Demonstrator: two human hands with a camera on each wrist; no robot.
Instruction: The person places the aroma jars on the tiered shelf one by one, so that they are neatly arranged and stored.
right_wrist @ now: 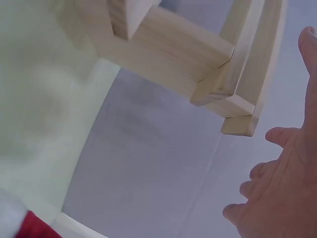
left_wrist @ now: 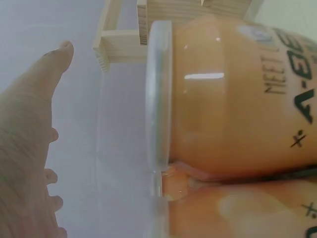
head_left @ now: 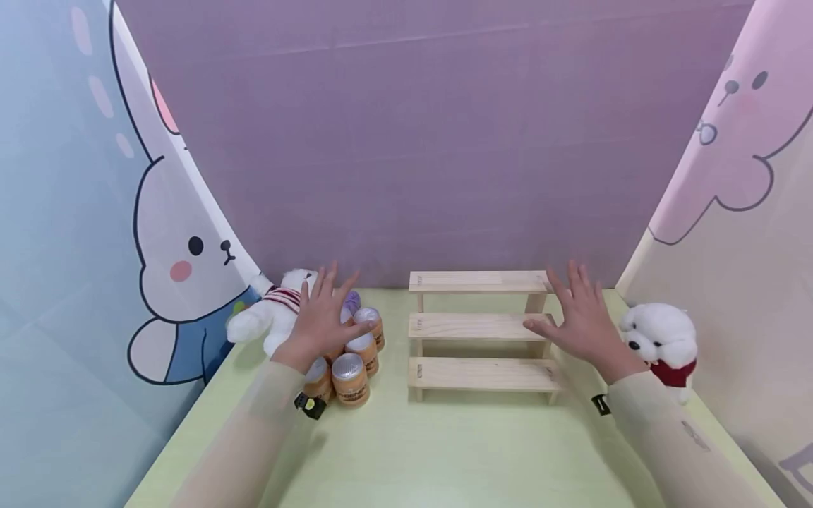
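Note:
My left hand (head_left: 324,321) is held with fingers spread over several orange cans (head_left: 351,381) with silvery lids, partly hiding them. Close up in the left wrist view, one orange can (left_wrist: 223,99) lies beside the thumb, outside the hand's hold. At the right end of a three-step wooden shelf (head_left: 483,326), my right hand (head_left: 584,321) is spread too, its thumb overlapping the middle step in the head view. From the right wrist view, the wooden shelf's end (right_wrist: 198,64) stands apart from the fingers. Both hands hold nothing.
A white plush toy (head_left: 254,321) with a striped scarf lies left of the cans, and a purple item (head_left: 351,302) shows behind them. Another white plush dog (head_left: 660,335) in red sits at the right. A purple cloth wall (head_left: 406,141) closes the back of the pale green table (head_left: 406,451).

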